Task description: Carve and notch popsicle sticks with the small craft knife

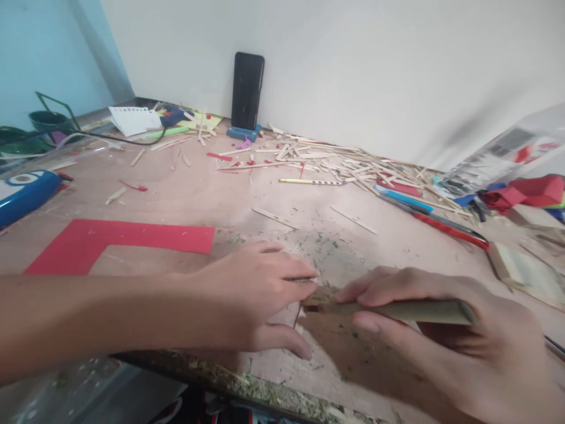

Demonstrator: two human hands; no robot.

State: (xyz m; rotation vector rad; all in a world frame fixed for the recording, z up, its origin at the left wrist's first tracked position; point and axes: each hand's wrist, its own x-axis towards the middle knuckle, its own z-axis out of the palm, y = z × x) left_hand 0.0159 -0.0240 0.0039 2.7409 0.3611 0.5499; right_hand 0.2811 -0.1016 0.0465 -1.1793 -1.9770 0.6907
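My right hand grips a greenish-brown stick that lies almost flat just above the wooden table, its left end pointing at my other hand. My left hand rests on the table at that end, its fingertips pinching a thin dark sliver against the tip of the stick. Green shavings are scattered on the table just beyond both hands.
A red L-shaped paper lies left. Several wooden craft sticks litter the back, with a pencil, a blue pen, a red-handled tool. A black phone leans on the wall. A blue case sits far left.
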